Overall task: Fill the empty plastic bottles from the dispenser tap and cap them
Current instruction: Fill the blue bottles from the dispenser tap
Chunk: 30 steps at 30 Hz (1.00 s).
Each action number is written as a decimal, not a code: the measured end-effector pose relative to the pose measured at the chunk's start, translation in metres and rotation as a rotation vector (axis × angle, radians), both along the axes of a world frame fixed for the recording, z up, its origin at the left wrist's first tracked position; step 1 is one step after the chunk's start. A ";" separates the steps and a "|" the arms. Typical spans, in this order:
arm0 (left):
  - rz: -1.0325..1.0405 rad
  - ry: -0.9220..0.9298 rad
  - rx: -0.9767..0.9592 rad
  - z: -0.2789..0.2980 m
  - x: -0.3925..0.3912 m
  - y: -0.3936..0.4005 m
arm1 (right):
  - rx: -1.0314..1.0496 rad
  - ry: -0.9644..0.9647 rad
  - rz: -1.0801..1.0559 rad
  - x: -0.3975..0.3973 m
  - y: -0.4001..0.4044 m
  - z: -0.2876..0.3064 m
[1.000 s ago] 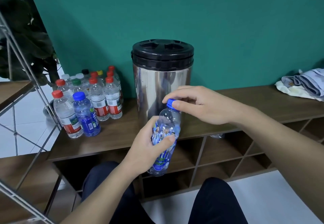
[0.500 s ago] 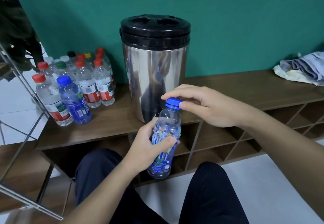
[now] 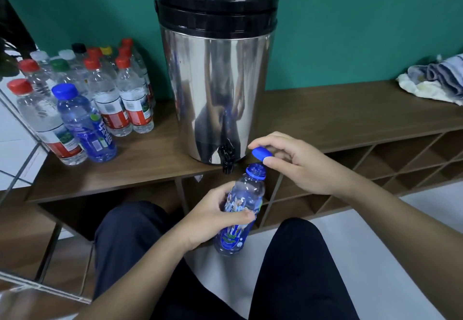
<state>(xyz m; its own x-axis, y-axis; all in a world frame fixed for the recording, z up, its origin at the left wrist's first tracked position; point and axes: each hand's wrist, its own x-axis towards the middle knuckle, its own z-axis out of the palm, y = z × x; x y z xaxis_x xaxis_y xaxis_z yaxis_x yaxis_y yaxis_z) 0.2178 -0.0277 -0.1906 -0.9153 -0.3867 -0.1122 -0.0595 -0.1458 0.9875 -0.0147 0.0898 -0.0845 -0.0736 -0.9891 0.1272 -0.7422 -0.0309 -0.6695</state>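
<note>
Clear plastic capped bottles (image 3: 82,109) cluster at the left of the brown wooden shelf (image 3: 350,116); the left hand (image 3: 213,217) grips the blue-labelled clear bottle (image 3: 240,209) below the steel dispenser's black tap (image 3: 226,155); the right hand (image 3: 293,161) now pinches the blue screw cap (image 3: 261,154), lifted just off the neck a moment ago; the open mouth looks ready for filling.

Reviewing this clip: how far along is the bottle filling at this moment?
Done: a group of capped bottles stands left of the dispenser. In hand: the left hand grips an open, empty-looking bottle near the tap; the right hand pinches its blue cap. Left: filling and recapping it.
</note>
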 end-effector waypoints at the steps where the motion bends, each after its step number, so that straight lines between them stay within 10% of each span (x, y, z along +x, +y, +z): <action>1: 0.013 -0.012 -0.030 -0.007 -0.002 -0.002 | 0.002 0.032 -0.046 -0.006 -0.006 -0.012; 16: 0.200 -0.232 -0.274 -0.060 -0.005 -0.032 | -0.040 0.240 -0.499 -0.043 -0.078 -0.115; 30: 0.380 -0.187 -0.213 -0.062 -0.015 -0.022 | -0.406 0.034 -0.425 0.046 -0.049 -0.037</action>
<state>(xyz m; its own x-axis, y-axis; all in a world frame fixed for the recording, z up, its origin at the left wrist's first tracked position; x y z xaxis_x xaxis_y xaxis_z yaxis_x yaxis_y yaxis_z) 0.2024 -0.0496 -0.2527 -0.6758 -0.7230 -0.1436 -0.2211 0.0129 0.9752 0.0310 0.0408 -0.1210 -0.4422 -0.7455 0.4986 -0.7665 0.0255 -0.6417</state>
